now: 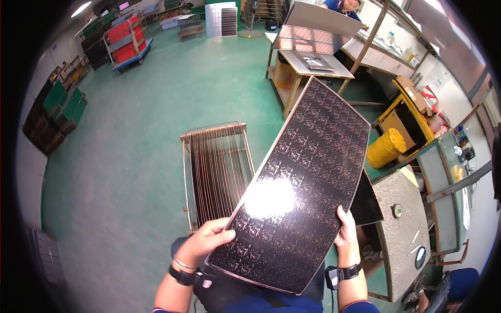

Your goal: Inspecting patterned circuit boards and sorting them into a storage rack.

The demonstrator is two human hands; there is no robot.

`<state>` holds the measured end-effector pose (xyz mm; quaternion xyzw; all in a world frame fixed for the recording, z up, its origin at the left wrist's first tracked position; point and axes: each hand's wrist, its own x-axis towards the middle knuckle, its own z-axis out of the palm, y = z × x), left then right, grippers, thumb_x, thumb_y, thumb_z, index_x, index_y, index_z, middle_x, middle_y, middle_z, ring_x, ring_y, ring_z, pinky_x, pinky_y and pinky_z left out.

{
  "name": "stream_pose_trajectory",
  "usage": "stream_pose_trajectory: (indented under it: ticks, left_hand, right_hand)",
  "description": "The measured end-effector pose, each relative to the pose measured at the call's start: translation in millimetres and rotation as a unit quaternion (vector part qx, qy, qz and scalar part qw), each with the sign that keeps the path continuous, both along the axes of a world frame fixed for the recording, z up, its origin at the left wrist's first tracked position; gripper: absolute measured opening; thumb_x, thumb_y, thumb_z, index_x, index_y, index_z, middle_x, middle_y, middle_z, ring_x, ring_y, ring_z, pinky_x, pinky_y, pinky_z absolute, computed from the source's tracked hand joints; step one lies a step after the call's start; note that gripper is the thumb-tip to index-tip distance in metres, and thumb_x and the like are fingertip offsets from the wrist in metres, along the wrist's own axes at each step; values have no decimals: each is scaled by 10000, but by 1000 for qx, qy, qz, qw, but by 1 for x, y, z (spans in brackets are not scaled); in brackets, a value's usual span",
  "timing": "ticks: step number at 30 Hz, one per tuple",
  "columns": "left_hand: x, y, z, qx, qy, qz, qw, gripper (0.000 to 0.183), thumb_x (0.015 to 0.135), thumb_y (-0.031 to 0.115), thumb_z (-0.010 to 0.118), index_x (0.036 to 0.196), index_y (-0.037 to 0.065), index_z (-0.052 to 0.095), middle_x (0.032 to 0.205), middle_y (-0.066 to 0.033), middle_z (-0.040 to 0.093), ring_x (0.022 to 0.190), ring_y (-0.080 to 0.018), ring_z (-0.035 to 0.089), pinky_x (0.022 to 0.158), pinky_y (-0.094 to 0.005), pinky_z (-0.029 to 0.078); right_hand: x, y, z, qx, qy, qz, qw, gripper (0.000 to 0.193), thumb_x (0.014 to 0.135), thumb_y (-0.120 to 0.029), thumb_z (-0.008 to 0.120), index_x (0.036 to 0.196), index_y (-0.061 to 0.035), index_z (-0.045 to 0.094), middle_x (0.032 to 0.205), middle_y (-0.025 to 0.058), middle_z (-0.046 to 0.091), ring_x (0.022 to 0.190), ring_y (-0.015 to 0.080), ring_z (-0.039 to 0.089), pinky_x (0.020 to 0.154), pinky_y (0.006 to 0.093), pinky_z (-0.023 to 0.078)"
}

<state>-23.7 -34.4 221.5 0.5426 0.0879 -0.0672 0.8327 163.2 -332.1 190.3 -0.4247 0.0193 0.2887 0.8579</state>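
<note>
A large dark rectangular panel [308,151] with a thin light rim and rows of pale specks is held tilted in front of me. A bright light glares off its lower middle. My left hand [206,241] is closed on its left edge near the bottom corner, thumb on the face. On the opposite edge my right hand [346,229] grips it, thumb along the rim and the other fingers mostly hidden behind. Just beyond my left hand stands a wire rack [186,161] with dark sheets between its wires. Behind the held panel, another dark panel [369,201] lies partly hidden at the table's edge.
At my right is a worktable [394,250] with a small round gauge [397,211] and a round black-rimmed object [420,257]. Farther off are a yellow drum [387,148], a wooden table [334,68] and a person [344,7]. A cart with red crates [127,39] stands far left.
</note>
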Motion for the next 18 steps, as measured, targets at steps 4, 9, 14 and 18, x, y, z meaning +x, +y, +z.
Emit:
stream_pose_trajectory:
  ticks: [4, 9, 14, 18]
  left_hand:
    - [2, 5, 64, 541, -151, 111, 820, 322, 797, 62, 563, 1112, -3, 585, 1093, -155, 614, 1011, -293, 583, 892, -357, 445]
    - [-35, -45, 219, 365, -238, -11, 900, 200, 847, 99, 553, 930, -74, 609, 1005, -251, 607, 854, -327, 628, 733, -421, 519]
    - [-54, -43, 202, 363, -251, 35, 897, 198, 851, 103, 543, 945, -61, 602, 1019, -248, 600, 866, -324, 624, 744, -420, 513]
    - [-57, -49, 208, 372, -287, 47, 882, 197, 856, 107, 534, 961, -47, 594, 1033, -245, 593, 877, -321, 620, 755, -420, 507]
  right_hand:
    - [-19, -20, 13, -4, -35, -35, 999, 411, 870, -156, 589, 1225, -5, 447, 1120, 119, 568, 943, 228, 604, 809, 362, 525]
    - [-38, -40, 20, -6, -18, -82, 996, 398, 891, -178, 557, 1229, -5, 439, 1139, 131, 558, 979, 252, 589, 839, 383, 513]
    - [-38, -53, 4, 29, -23, -99, 994, 381, 928, -217, 484, 1228, 18, 462, 1190, 174, 553, 1045, 305, 572, 879, 448, 493]
    - [-47, -61, 11, 22, -34, -110, 993, 383, 908, -169, 524, 1231, 15, 433, 1166, 158, 554, 1023, 273, 582, 877, 413, 506]
